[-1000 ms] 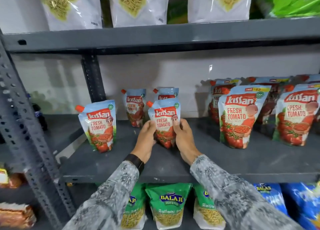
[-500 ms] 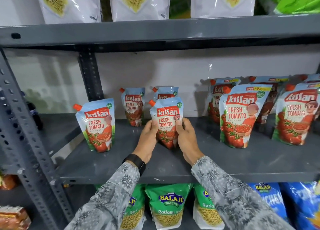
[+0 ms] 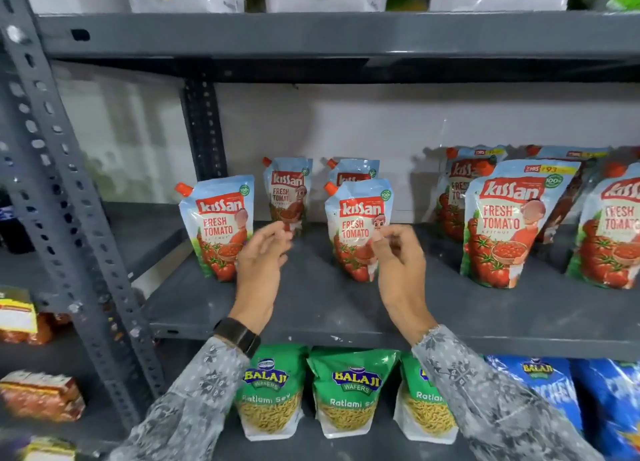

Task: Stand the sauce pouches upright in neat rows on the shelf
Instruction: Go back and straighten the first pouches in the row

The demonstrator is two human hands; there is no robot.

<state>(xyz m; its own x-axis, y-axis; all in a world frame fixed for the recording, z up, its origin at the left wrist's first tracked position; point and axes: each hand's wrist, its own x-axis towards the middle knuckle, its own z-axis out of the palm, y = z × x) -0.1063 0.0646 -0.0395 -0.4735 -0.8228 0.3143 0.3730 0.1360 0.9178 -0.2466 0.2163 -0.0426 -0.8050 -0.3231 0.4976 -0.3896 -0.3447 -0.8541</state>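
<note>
While both hands hang over the front of the grey shelf [image 3: 329, 308], neither grips anything. The left hand [image 3: 260, 264] is open, its fingers loosely spread and empty, clear of the middle pouch [image 3: 356, 225] and partly covering the lower right corner of the left pouch [image 3: 216, 225]. The right hand [image 3: 398, 263] has its fingertips [image 3: 379, 237] drawn loosely together just in front of the middle pouch's lower right face; whether they touch the film cannot be told.

The middle pouch stands upright on the shelf, orange spout at its upper left, label facing forward. Directly behind it a second small pouch [image 3: 353, 171] stands upright, mostly hidden. To the left of the middle pouch and further back, another small pouch [image 3: 287, 193] stands upright near the wall, the left hand's fingers overlapping its base. The left pouch stands well to the left of the middle pouch, in the same front line, leaning slightly.

Well to the right of the middle pouch stands a group of large pouches [image 3: 512, 225] in two rows, front ones upright; those behind are partly masked.

A perforated upright post [image 3: 204, 128] rises at the back, left of the middle pouch. Below the shelf stand green snack bags [image 3: 349, 388] and blue bags [image 3: 547, 388]. A dark watch [image 3: 239, 336] circles the left wrist above patterned grey sleeves [image 3: 485, 398].
</note>
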